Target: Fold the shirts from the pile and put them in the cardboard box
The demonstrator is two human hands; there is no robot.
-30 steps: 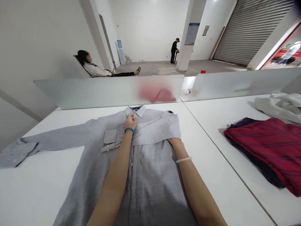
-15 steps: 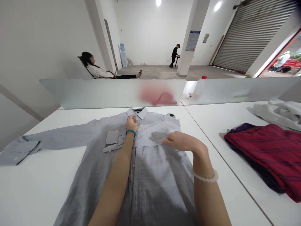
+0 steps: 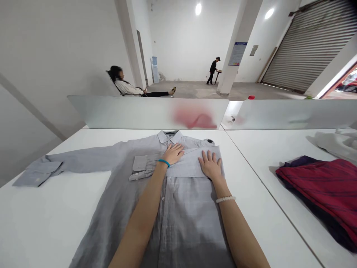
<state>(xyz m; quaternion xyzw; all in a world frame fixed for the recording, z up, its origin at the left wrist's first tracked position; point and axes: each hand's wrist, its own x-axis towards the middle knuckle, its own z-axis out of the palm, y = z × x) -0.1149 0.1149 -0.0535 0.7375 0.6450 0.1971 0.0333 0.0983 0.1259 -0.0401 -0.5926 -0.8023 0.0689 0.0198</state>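
Observation:
A grey button-up shirt (image 3: 122,201) lies front side up on the white table (image 3: 50,219), its collar (image 3: 169,137) at the far side. One sleeve (image 3: 92,160) stretches out to the left. The other sleeve (image 3: 189,167) is folded across the chest, with its cuff (image 3: 140,163) on the left half of the shirt. My left hand (image 3: 173,153) rests flat on the folded sleeve just below the collar, fingers spread. At the sleeve's folded right end, my right hand (image 3: 211,164) presses down flat with fingers apart. Neither hand grips the cloth.
Folded red and dark clothes (image 3: 320,193) lie on the right, with a pale grey cloth (image 3: 334,143) behind them. A frosted divider (image 3: 134,113) runs along the table's far edge. Beyond it, one person (image 3: 128,87) reclines in a chair and another (image 3: 213,70) stands by a small stand.
My left hand has opened from a pinch near the collar and now lies flat on the sleeve. My right hand has swung round and flattened on the folded sleeve. The view has shifted slightly left.

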